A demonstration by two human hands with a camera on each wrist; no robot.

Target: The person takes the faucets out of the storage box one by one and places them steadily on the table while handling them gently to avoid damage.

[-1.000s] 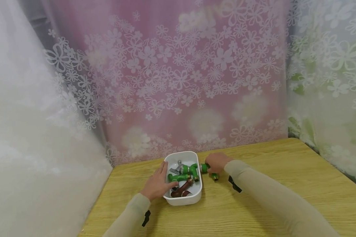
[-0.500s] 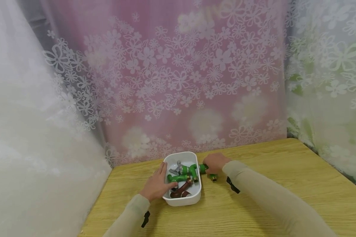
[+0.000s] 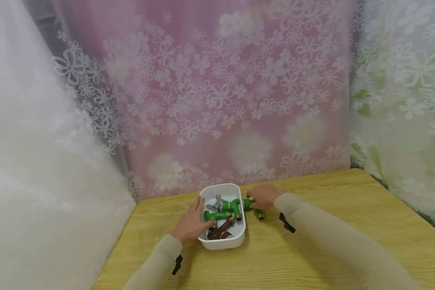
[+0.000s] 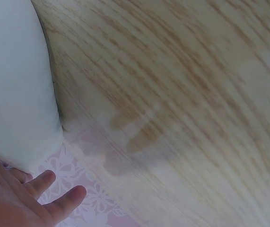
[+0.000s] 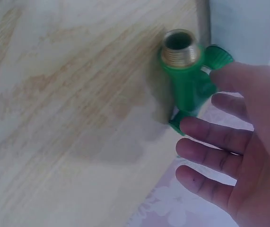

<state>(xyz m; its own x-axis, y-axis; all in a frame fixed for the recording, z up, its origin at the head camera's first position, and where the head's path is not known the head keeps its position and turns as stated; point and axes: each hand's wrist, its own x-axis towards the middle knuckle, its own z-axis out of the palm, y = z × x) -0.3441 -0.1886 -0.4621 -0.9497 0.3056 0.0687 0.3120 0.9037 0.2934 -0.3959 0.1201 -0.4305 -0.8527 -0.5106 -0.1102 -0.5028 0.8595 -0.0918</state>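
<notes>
A white plastic tub [image 3: 222,244] stands on the table holding several taps. My left hand [image 3: 190,221] rests along its left side with straight fingers, the thumb reaching over the rim. In the left wrist view the fingers [image 4: 63,204] spread beside the tub wall. Just outside the tub's right wall lies a green tap [image 5: 187,90] with a brass threaded end. My right hand [image 3: 265,195] is at this tap. In the right wrist view its thumb overlaps the tap, and the other fingers [image 5: 210,153] stretch out loosely, apart from each other.
Inside the tub are a grey tap [image 3: 214,206], two green taps, one upper [image 3: 235,207] and one lower [image 3: 217,216], and brown tap pieces [image 3: 221,230]. The wooden table [image 3: 311,249] ends behind at a pink flowered curtain [image 3: 221,100]. Pale curtains hang on both sides.
The green tap outside has shifted slightly left, closer to the tub wall. My right hand moved with it, and its fingers have now lifted and loosened. The left hand stays at the tub.
</notes>
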